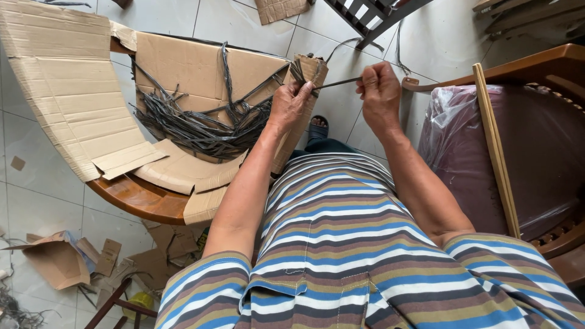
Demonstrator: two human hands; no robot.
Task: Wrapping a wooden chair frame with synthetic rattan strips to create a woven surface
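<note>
Head | dark strip runs left-right | left hand, right hand pinch ends

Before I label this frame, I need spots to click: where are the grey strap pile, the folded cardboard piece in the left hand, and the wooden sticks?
grey strap pile (201, 125), head view, middle of the tangle.
folded cardboard piece (312, 68), head view, upper end above the left hand (289, 105).
wooden sticks (495, 149), head view, mid-length.

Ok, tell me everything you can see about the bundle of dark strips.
The strips are thin, flat and dark grey, like plastic strapping or dyed reed. They lie in a loose tangled heap on a cardboard sheet over a wooden table. Several fan up to the right and gather at the left hand, which grips them against a folded cardboard piece. The right hand pinches one strip, pulled taut between the hands.
</note>
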